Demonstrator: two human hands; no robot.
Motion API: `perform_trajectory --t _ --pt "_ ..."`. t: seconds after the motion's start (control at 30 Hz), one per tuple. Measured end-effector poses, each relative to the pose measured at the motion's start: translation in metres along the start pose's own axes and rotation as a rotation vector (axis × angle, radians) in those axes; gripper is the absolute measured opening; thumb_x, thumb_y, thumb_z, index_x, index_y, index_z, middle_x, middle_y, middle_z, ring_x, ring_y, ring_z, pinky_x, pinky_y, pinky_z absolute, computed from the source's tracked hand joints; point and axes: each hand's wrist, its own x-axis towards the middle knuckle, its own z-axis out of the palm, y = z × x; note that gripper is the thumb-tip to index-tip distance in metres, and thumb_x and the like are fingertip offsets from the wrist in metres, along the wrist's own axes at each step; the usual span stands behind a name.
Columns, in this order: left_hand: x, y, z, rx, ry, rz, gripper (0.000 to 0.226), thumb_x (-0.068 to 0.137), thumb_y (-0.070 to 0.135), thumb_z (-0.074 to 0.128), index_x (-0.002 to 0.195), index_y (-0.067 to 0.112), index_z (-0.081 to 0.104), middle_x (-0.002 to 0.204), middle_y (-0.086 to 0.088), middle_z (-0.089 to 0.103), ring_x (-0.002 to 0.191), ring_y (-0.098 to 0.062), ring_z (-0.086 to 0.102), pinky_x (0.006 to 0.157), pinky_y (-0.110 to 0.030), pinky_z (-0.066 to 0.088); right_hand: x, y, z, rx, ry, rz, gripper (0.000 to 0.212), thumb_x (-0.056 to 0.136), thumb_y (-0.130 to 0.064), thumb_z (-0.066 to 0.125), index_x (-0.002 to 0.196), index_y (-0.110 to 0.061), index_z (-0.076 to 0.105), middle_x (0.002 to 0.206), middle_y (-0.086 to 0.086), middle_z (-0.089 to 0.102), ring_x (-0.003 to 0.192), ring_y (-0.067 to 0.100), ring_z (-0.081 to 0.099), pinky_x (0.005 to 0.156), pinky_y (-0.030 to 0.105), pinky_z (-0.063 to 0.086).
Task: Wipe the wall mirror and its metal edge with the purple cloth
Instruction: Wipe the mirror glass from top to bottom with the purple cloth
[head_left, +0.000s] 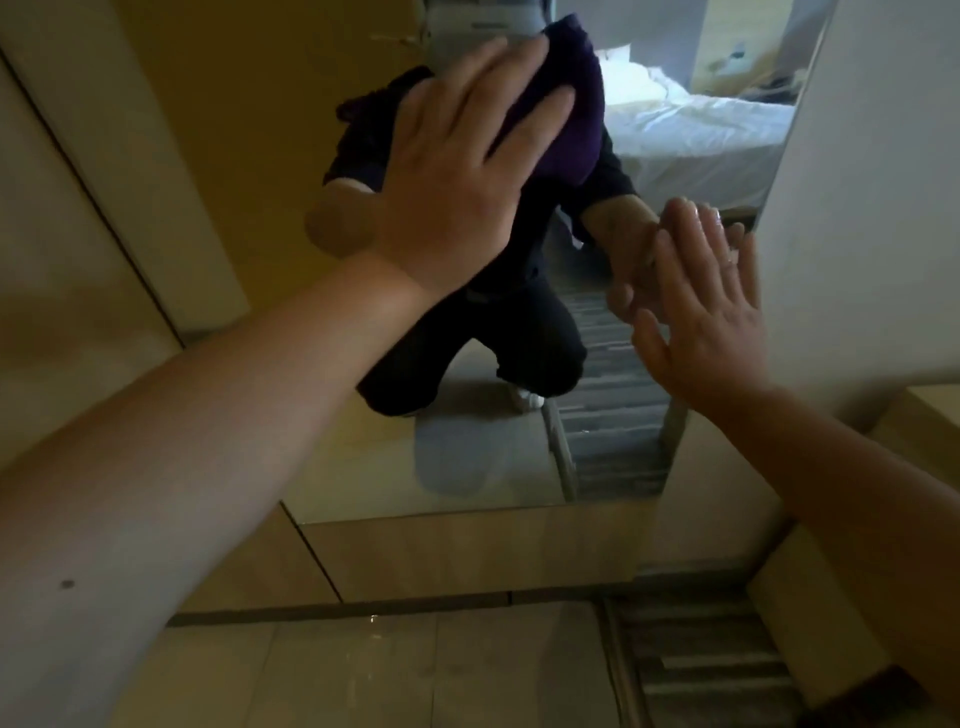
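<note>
The tall wall mirror (467, 457) fills the middle of the view, its bottom edge (431, 512) just above a beige wall panel. My left hand (462, 171) presses the purple cloth (566, 104) flat against the glass near the top, fingers spread over it. My right hand (706, 312) rests flat and open against the glass near the mirror's right edge (670, 441), holding nothing. The mirror reflects a kneeling person in dark clothes and both hands.
A white wall (857, 208) juts out right of the mirror. A beige panel with a dark seam (93, 208) stands on the left. Tiled floor (363, 670) lies below, with striped grey carpet (696, 660) at lower right. A white bed (696, 130) shows in reflection.
</note>
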Motion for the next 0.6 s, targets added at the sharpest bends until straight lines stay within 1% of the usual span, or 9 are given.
perform_trajectory --t 0.07,0.13,0.2,0.3,0.37,0.43,0.5,0.6 --pt "-0.002 0.011 0.011 0.066 -0.028 0.001 0.036 0.099 0.013 0.05 0.131 0.016 0.065 0.14 -0.013 0.057 0.128 -0.034 0.056 0.1 -0.044 0.043 -0.002 0.006 0.006 -0.008 0.017 -0.019 0.057 0.103 -0.03 0.042 0.152 -0.003 0.03 0.16 0.022 0.025 0.149 0.039 0.018 0.118 0.063 0.016" --pt "-0.026 0.032 0.018 0.035 -0.017 0.024 0.034 0.1 0.016 0.05 0.13 0.017 0.066 0.14 -0.012 0.058 0.128 -0.032 0.057 0.098 -0.043 0.045 -0.002 0.007 0.012 -0.009 0.055 -0.023 0.056 0.105 -0.032 0.041 0.151 -0.003 0.031 0.159 0.022 0.026 0.148 0.04 0.019 0.118 0.063 0.017" --pt "-0.068 0.057 0.022 -0.016 -0.048 0.104 0.033 0.1 0.02 0.055 0.131 0.02 0.065 0.142 -0.009 0.057 0.128 -0.029 0.057 0.097 -0.041 0.045 -0.003 0.007 0.019 -0.013 0.092 -0.026 0.057 0.104 -0.031 0.044 0.151 -0.003 0.032 0.158 0.022 0.027 0.147 0.041 0.023 0.119 0.062 0.017" --pt "-0.155 0.093 0.025 -0.05 -0.219 0.225 0.044 0.099 0.022 0.057 0.142 0.019 0.055 0.152 -0.009 0.047 0.135 -0.026 0.049 0.101 -0.041 0.039 -0.002 0.009 0.026 -0.036 0.126 -0.037 0.059 0.1 -0.027 0.05 0.151 -0.003 0.034 0.156 0.023 0.031 0.145 0.044 0.027 0.118 0.062 0.018" --pt "-0.215 0.118 0.021 -0.085 -0.358 0.265 0.052 0.097 0.022 0.058 0.148 0.019 0.047 0.156 -0.008 0.04 0.141 -0.025 0.041 0.106 -0.04 0.034 -0.002 0.012 0.029 -0.04 0.156 -0.04 0.057 0.1 -0.027 0.048 0.15 -0.002 0.036 0.155 0.024 0.033 0.144 0.045 0.029 0.116 0.064 0.021" --pt "-0.26 0.137 0.015 -0.094 -0.502 0.341 0.058 0.095 0.023 0.058 0.15 0.019 0.042 0.157 -0.006 0.035 0.143 -0.024 0.034 0.108 -0.039 0.03 -0.003 0.015 0.031 -0.036 0.16 -0.054 0.057 0.101 -0.028 0.047 0.151 -0.003 0.035 0.155 0.023 0.032 0.144 0.044 0.029 0.116 0.064 0.022" --pt "-0.278 0.147 0.009 -0.134 -0.593 0.35 0.055 0.096 0.022 0.054 0.149 0.019 0.043 0.156 -0.004 0.034 0.14 -0.023 0.035 0.107 -0.038 0.031 -0.004 0.017 0.03 -0.043 0.157 -0.073 0.059 0.1 -0.027 0.049 0.151 -0.004 0.034 0.156 0.021 0.03 0.144 0.043 0.028 0.116 0.063 0.022" --pt "-0.265 0.146 0.0 -0.235 -0.63 0.284 0.047 0.098 0.014 0.042 0.145 0.02 0.048 0.152 -0.003 0.04 0.135 -0.022 0.041 0.101 -0.038 0.037 -0.003 0.015 0.026 -0.051 0.138 -0.064 0.059 0.099 -0.026 0.051 0.152 -0.004 0.034 0.157 0.019 0.028 0.146 0.041 0.026 0.118 0.061 0.02"
